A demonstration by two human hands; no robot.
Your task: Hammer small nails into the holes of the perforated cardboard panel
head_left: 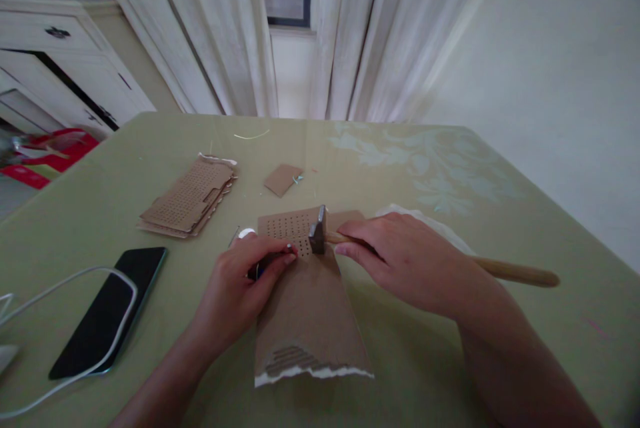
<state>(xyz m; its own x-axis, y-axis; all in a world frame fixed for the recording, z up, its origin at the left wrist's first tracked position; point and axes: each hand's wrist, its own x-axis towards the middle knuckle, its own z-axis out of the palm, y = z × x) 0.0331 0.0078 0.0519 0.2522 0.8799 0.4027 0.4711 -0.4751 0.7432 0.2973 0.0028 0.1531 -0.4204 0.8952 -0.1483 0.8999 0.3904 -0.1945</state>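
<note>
Right hand [400, 258] grips hammer [318, 231] over cardboard [307, 308]; left hand [240, 285] pinches a small tool [263, 268] on it, phone [107, 311] further left.

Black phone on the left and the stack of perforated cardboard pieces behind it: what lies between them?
Nothing: the head view shows only bare green tabletop between the black phone and the cardboard stack.

— Around that brown cardboard sheet [307, 308], dotted with rows of holes?
— Pale green tablecloth [400, 361], faint whitish floral print beyond it. Black phone [107, 311] left of it, white cable [75, 278] looped over; tan hammer handle [515, 273] to its right.
</note>
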